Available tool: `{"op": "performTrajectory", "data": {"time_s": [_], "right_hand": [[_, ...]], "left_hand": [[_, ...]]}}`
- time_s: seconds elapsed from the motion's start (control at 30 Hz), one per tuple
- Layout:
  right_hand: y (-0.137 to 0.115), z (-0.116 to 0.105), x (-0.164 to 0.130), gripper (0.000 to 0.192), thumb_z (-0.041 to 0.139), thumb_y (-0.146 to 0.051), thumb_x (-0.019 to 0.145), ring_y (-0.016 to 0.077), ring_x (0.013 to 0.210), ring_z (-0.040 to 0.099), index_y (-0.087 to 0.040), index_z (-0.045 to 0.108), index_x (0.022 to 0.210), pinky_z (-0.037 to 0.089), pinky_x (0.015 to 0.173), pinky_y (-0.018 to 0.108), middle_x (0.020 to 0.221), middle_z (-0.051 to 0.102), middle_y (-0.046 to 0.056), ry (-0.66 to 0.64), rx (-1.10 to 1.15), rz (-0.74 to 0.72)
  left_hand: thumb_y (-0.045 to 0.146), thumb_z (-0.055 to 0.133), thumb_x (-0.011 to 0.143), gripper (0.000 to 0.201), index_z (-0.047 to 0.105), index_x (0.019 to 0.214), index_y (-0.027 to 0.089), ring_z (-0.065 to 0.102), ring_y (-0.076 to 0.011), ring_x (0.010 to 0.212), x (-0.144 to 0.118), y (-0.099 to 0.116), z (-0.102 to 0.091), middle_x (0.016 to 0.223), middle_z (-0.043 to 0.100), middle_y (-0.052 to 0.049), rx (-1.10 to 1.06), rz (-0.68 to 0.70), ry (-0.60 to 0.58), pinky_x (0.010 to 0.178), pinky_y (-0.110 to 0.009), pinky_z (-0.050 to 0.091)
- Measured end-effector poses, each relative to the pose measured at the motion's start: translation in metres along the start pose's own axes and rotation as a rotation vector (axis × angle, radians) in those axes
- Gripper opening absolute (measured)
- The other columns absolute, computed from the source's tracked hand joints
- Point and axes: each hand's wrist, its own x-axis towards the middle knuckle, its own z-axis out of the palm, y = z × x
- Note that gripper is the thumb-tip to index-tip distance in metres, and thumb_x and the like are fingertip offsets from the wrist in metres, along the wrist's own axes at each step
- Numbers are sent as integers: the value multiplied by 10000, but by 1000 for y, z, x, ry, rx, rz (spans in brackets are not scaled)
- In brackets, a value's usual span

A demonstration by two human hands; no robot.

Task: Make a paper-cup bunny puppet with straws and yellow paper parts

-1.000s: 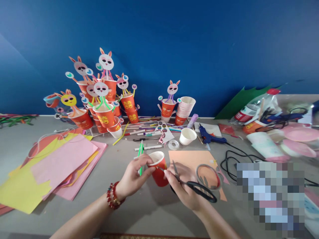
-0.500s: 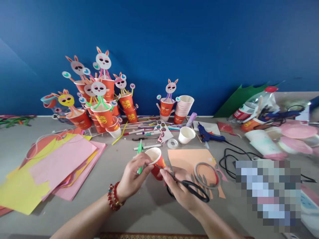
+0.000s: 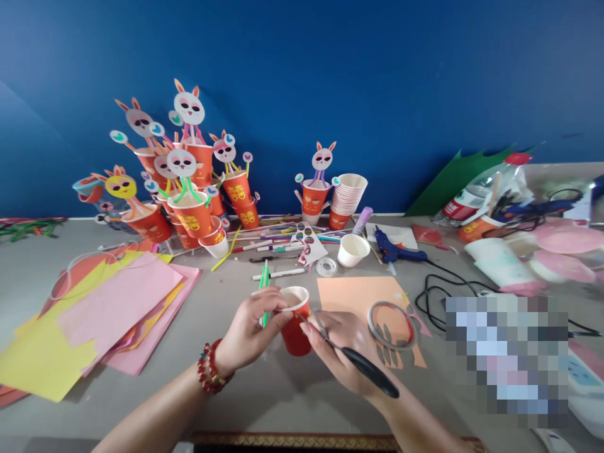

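Note:
My left hand (image 3: 248, 330) grips a red paper cup (image 3: 295, 324) by its white rim, holding it upright on the grey table (image 3: 264, 390). My right hand (image 3: 342, 355) holds black-handled scissors (image 3: 363, 368), their blades pointing at the cup's right side just under the rim. A green pipe cleaner (image 3: 264, 286) lies behind my left hand. An orange paper sheet (image 3: 363, 296) with a grey tape ring (image 3: 391, 324) on it lies just right of the cup.
Finished red rabbit cups (image 3: 189, 189) crowd the back left, a stack of cups (image 3: 346, 198) and a white cup (image 3: 353, 250) stand mid-back. Pink and yellow paper sheets (image 3: 108, 311) lie left. A blue glue gun (image 3: 394, 251), black cable (image 3: 431, 296), bottle (image 3: 476, 198) and pens (image 3: 278, 245) lie behind.
The cup, tilted half a second ago, now stands upright. The scissors have closed in on its side and turned edge-on. The view has shifted slightly.

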Motion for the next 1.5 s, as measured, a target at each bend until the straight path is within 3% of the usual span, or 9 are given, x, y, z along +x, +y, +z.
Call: {"op": "performTrajectory", "data": {"time_s": [0.07, 0.23, 0.37, 0.5, 0.6, 0.9, 1.2, 1.3, 1.5], "right_hand": [[1, -2, 1, 363, 400, -254, 1011, 132, 503, 484, -209, 527, 673, 300, 525, 274, 583, 560, 6, -9, -77, -59], [3, -4, 2, 323, 403, -205, 987, 141, 508, 527, -202, 541, 695, 306, 526, 287, 588, 607, 13, -47, -292, -168], [5, -2, -1, 287, 418, -184, 970, 151, 532, 542, -199, 560, 722, 300, 541, 304, 614, 623, 18, -60, -422, -249], [7, 3, -5, 270, 453, -201, 969, 172, 543, 549, -186, 586, 735, 288, 533, 320, 638, 627, 42, -102, -511, -270], [7, 6, -4, 289, 456, -196, 969, 167, 527, 556, -182, 596, 716, 299, 533, 317, 613, 631, 41, -62, -502, -232], [-3, 5, -1, 391, 392, -308, 1021, 138, 537, 550, -202, 536, 673, 392, 554, 248, 576, 552, 4, 11, 201, 160], [1, 25, -7, 423, 437, -529, 972, 77, 352, 386, -200, 538, 727, 304, 340, 204, 544, 495, -37, 54, 773, 553], [-2, 19, -5, 415, 395, -457, 1006, 80, 383, 418, -195, 535, 715, 327, 384, 206, 560, 513, -27, 34, 624, 452], [1, 12, -2, 329, 409, -188, 984, 119, 489, 517, -185, 524, 676, 314, 518, 264, 569, 562, 5, 108, -178, -85]], "left_hand": [[276, 529, 944, 245, 571, 721, 184, 554, -155, 730, 1, 3, -1, 691, 566, -2, 13, -35, -31, 944, -370, 416], [345, 503, 954, 338, 568, 668, 178, 518, -153, 683, 3, 11, -4, 648, 528, 4, 61, -109, -101, 755, -294, 414], [363, 501, 956, 345, 621, 691, 178, 524, -155, 671, 3, 13, -2, 645, 555, 0, 102, -139, -128, 726, -288, 397], [328, 514, 949, 317, 640, 696, 184, 535, -162, 677, 2, 10, 2, 655, 588, -11, 174, -142, -135, 718, -287, 401], [280, 511, 948, 284, 630, 706, 189, 545, -172, 694, 0, 9, 4, 671, 606, -22, 225, -89, -95, 746, -304, 415], [119, 547, 890, 123, 582, 802, 198, 562, -194, 780, -5, 15, 5, 772, 646, -43, 363, 138, 35, 851, -389, 437], [67, 591, 859, 138, 578, 845, 204, 587, -168, 801, -8, 10, 9, 810, 646, -25, 341, 216, 109, 987, -447, 408], [60, 586, 862, 144, 578, 854, 203, 589, -167, 810, -7, 11, 9, 814, 647, -24, 321, 225, 136, 984, -444, 413], [71, 578, 871, 141, 561, 817, 200, 576, -169, 775, -6, 10, 9, 792, 645, -26, 289, 209, 138, 896, -396, 445]]}}
